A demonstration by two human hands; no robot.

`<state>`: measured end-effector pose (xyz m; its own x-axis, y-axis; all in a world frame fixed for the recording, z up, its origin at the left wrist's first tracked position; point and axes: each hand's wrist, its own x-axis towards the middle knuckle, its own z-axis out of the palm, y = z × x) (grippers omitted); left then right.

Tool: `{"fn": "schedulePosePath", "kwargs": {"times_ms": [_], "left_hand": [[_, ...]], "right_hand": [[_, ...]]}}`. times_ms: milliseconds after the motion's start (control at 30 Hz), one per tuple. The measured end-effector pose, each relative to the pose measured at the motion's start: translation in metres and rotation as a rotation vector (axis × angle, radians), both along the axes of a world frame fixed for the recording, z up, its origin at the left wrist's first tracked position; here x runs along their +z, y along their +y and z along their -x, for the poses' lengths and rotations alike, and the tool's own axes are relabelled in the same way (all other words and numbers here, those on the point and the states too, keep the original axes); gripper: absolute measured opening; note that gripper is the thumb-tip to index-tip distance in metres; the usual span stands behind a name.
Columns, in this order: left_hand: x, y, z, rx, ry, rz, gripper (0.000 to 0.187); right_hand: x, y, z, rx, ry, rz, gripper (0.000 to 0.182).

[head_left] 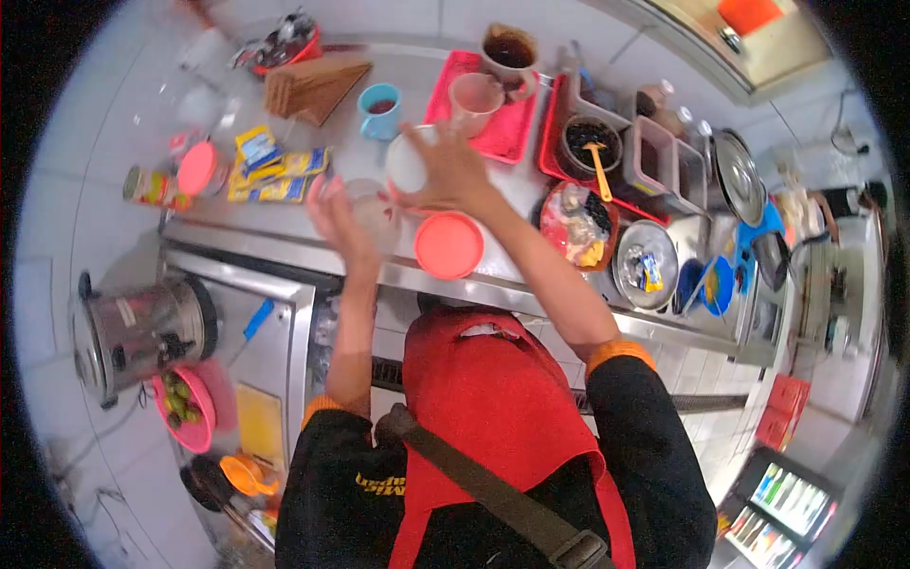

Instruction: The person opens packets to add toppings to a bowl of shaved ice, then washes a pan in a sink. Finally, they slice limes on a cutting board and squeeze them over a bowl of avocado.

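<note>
Head-high view, facing down (forward too).

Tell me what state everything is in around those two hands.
Left hand: open, beside the clear container
Right hand: fingers spread at the white container; grip unclear
Blue mug: upright, dark contents
Black-filled bowl: uncovered, orange spoon in it
Coral-topped jar: closed
Pink basket: uncovered, holding green fruit
Metal plate: holding a blue-and-yellow packet

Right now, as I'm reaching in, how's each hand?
Left hand: open, beside the clear container.
Right hand: at the white tub; whether it grips cannot be told.
</note>
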<state>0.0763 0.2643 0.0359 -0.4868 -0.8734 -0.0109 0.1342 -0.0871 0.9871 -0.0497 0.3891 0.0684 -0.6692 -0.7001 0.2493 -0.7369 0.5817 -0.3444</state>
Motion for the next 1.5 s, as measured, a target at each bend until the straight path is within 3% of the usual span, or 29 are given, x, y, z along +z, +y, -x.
{"fn": "schedulePosePath", "kwargs": {"times_ms": [67, 167, 267, 333, 367, 400, 467, 533, 600, 667, 733, 767, 800, 867, 933, 1000, 1133, 1267, 1400, 1500], "left_hand": [[0.001, -0.003, -0.014, 0.024, 0.040, 0.023, 0.041], [0.000, -0.004, -0.042, 0.062, -0.066, 0.098, 0.041], [-0.005, 0.003, -0.067, 0.083, -0.122, 0.156, 0.039], [-0.008, 0.016, -0.075, -0.102, -0.239, 0.213, 0.032], [-0.007, 0.028, -0.076, -0.228, -0.273, 0.199, 0.030], [-0.007, 0.040, -0.076, -0.347, -0.307, 0.186, 0.028], [-0.013, 0.067, -0.069, -0.598, -0.375, 0.109, 0.024], [-0.053, 0.092, -0.055, -0.808, -0.287, 0.285, 0.024], [-0.015, 0.116, -0.036, -0.941, -0.255, 0.190, 0.025], [0.021, 0.112, -0.016, -0.872, -0.212, 0.295, 0.025], [0.053, 0.089, 0.001, -0.761, -0.191, 0.384, 0.024], [0.067, 0.065, 0.013, -0.687, -0.189, 0.421, 0.024], [0.075, 0.036, 0.021, -0.632, -0.199, 0.456, 0.023], [0.086, -0.035, 0.045, -0.433, -0.158, 0.756, 0.020], [0.090, -0.113, 0.073, -0.297, -0.262, 0.786, 0.019], [0.080, -0.192, 0.103, -0.201, -0.270, 0.808, 0.020], [0.061, -0.291, 0.143, -0.063, -0.404, 0.867, 0.022], [0.040, -0.333, 0.177, -0.047, -0.450, 0.910, 0.023], [0.030, -0.346, 0.201, -0.010, -0.534, 1.140, 0.029], [0.022, -0.361, 0.212, -0.021, -0.531, 1.166, 0.030]], "right_hand": [[-0.007, -0.004, -0.011, -0.073, -0.007, 0.044, 0.114], [0.032, 0.016, -0.037, -0.127, 0.178, 0.226, 0.102], [0.034, 0.076, -0.048, -0.057, 0.075, 0.514, 0.082], [0.018, 0.132, -0.065, -0.267, 0.059, 0.515, 0.062], [-0.001, 0.155, -0.078, -0.486, 0.028, 0.630, 0.047], [-0.007, 0.172, -0.094, -0.792, -0.289, 0.874, 0.041], [-0.068, 0.237, -0.109, -1.118, -0.430, 0.848, 0.039], [-0.111, 0.282, -0.126, -1.227, -0.331, 0.784, 0.046], [-0.084, 0.278, -0.123, -1.182, -0.345, 0.860, 0.042], [-0.031, 0.239, -0.104, -1.013, -0.337, 1.029, 0.032], [-0.018, 0.219, -0.072, -0.803, -0.216, 0.973, 0.022], [0.010, 0.194, -0.062, -0.724, -0.306, 1.013, 0.014], [0.024, 0.178, -0.046, -0.563, -0.190, 0.879, 0.013], [0.045, 0.137, -0.011, -0.283, 0.048, 0.627, 0.011], [0.070, 0.078, 0.021, -0.103, 0.094, 0.713, 0.013], [0.113, 0.007, 0.036, -0.085, -0.075, 0.741, 0.020], [0.088, -0.131, 0.125, 0.205, -0.096, 0.548, 0.027], [0.039, -0.276, 0.195, 0.335, 0.025, 0.512, 0.021], [0.017, -0.350, 0.209, 0.329, 0.094, 0.421, 0.021], [0.005, -0.368, 0.213, 0.293, 0.035, 0.355, 0.023]]}}
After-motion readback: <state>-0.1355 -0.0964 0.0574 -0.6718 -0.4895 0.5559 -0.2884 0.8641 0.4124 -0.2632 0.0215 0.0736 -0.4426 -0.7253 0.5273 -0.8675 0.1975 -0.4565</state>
